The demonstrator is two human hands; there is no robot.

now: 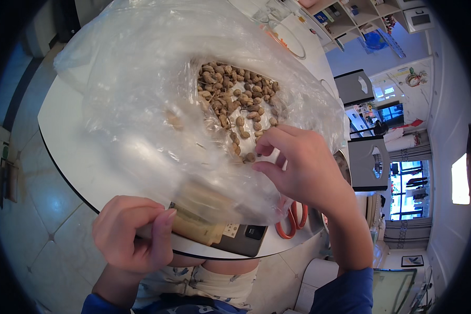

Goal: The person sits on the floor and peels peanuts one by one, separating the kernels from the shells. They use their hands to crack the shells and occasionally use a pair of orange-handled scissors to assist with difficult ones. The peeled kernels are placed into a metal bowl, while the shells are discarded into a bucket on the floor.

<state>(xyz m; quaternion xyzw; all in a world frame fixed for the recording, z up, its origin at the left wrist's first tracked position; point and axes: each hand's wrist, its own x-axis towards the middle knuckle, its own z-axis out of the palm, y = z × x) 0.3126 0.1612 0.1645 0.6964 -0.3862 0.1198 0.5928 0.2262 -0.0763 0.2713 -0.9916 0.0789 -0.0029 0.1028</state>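
Note:
A large clear plastic bag [141,86] spreads over the white table [62,129], crumpled around an opening. Through it show many unshelled peanuts [219,76], clustered toward the far side, with looser ones nearer me. My right hand [294,165] reaches over the bag's near right part, thumb and index finger apart, beside a single peanut [250,157]. Low on the left, my left hand [135,231] has curled fingers, its thumb close to the index finger. Whether something thin is pinched there cannot be made out. The bag's near edge partly covers a dark smartphone [241,240] beside that hand.
Red-handled scissors [286,227] lie at the table's near right edge, partly under the bag. A metal dish or tray edge [342,167] shows behind my right forearm. Two grey chairs [353,87] stand along the right side. Shelves [343,21] rise beyond the table.

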